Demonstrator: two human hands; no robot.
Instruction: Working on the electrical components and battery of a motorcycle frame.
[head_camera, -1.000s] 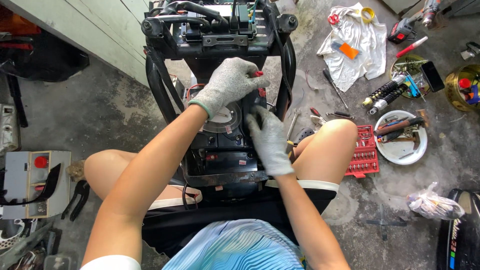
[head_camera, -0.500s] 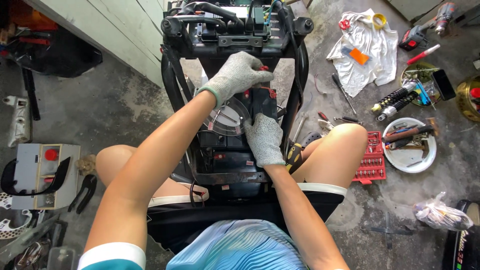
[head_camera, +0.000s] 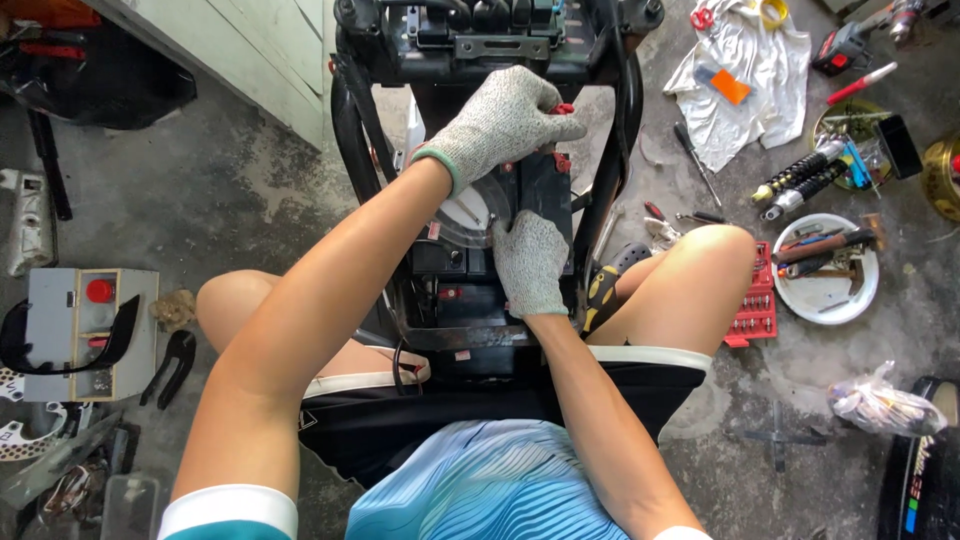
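A black motorcycle frame (head_camera: 350, 130) stands between my knees on the concrete floor. Both of my hands wear grey knit gloves. My left hand (head_camera: 495, 125) reaches over the top of the frame, and its fingertips pinch a small red connector (head_camera: 563, 108) at the upper end of a black battery (head_camera: 545, 180). My right hand (head_camera: 530, 262) grips the lower end of that battery, fingers pointing up. A clear round cover (head_camera: 462, 222) sits left of the battery, partly hidden by my left wrist.
Right of my knee lie a red socket set (head_camera: 755, 300), a white plate of tools (head_camera: 828, 268), two shock absorbers (head_camera: 805, 180) and a white cloth (head_camera: 740, 80). At the left stand a grey box with a red button (head_camera: 85, 330) and black pliers (head_camera: 170, 365). A yellow-handled tool (head_camera: 600, 295) lies beside the frame.
My right hand slid up from the lower frame onto the battery. My left hand stayed at the red connector. The view moved closer and shifted a little.
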